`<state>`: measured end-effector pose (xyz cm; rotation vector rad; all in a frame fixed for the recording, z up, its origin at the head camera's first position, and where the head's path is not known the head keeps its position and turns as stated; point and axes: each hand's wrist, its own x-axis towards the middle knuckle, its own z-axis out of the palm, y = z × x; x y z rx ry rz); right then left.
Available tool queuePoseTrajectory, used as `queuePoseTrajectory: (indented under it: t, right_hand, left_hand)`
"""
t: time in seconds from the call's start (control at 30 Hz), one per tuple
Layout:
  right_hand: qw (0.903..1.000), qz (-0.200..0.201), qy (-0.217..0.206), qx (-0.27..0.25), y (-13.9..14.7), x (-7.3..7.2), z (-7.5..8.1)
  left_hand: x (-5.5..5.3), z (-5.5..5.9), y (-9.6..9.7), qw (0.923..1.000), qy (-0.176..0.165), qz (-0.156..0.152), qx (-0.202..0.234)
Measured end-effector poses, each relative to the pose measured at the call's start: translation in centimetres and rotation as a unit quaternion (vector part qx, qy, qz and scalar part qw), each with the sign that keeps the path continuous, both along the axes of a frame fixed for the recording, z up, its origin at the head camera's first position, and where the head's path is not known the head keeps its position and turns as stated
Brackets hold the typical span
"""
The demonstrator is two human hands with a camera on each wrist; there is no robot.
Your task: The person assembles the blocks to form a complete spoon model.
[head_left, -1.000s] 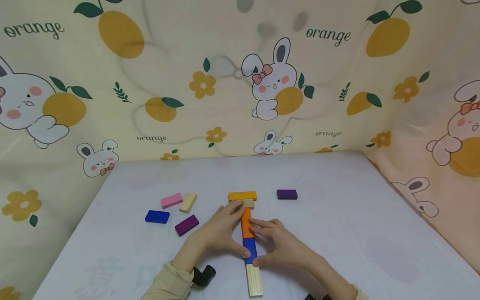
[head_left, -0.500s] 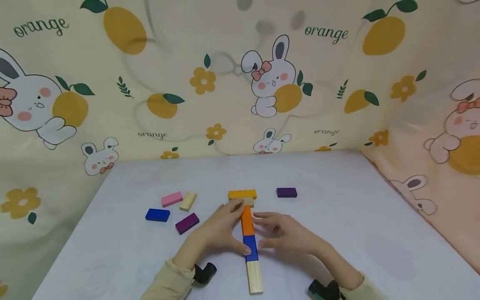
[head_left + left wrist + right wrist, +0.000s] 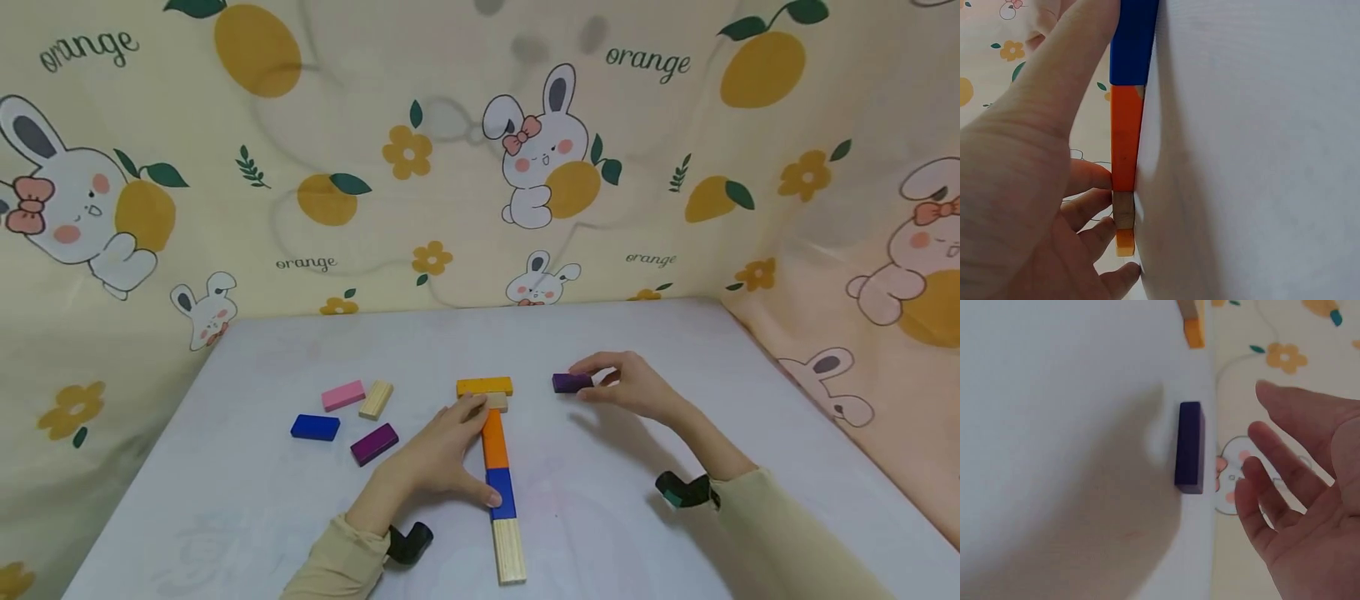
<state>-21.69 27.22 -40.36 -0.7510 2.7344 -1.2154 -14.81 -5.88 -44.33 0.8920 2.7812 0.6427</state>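
Observation:
A row of wooden blocks runs toward me in the head view: a yellow block set crosswise, a small natural block, an orange block, a blue block and a long natural block. My left hand rests along its left side, thumb at the blue block and fingertips by the small natural and orange ones. At the back right, my right hand is over the right end of a dark purple block; the right wrist view shows its thumb and fingers spread apart from that block.
Left of the row lie a pink block, a natural block, another blue block and a magenta block. The white tabletop meets a printed cloth wall at the back and sides.
My right hand has left the row's right side and moved back and right to the dark purple block. My left hand stays at the row.

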Motion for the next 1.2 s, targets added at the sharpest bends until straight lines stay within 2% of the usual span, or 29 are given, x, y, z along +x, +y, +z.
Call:
queuePoseTrajectory:
  t: [0.2, 0.4, 0.57, 0.97, 1.2]
  right_hand:
    - [0.9995, -0.013, -0.025, -0.013, 0.4, -1.3, -0.8]
    - [0.9971, -0.007, -0.067, -0.035, 0.8, -2.6, -1.8]
    - [0.9955, 0.004, -0.086, -0.041, 0.9, -3.2, -2.2]
    - [0.9950, -0.010, -0.098, -0.016, 0.5, -4.1, -2.2]
    - [0.9952, 0.009, -0.098, 0.007, 0.6, -4.1, -1.8]
  left_hand:
    - [0.0, 0.1, 0.1, 1.0000, -0.004, 0.002, -0.001]
    - [-0.2, 0.5, -0.1, 1.0000, -0.004, -0.005, 0.002]
    - [-0.4, 0.6, -0.2, 1.0000, -0.002, -0.009, 0.001]
    - [-1.0, 1.3, -0.4, 0.9998, -0.018, -0.006, 0.002]
    - [-1.2, 2.2, -0.3, 0.9993, -0.037, 0.002, 0.002]
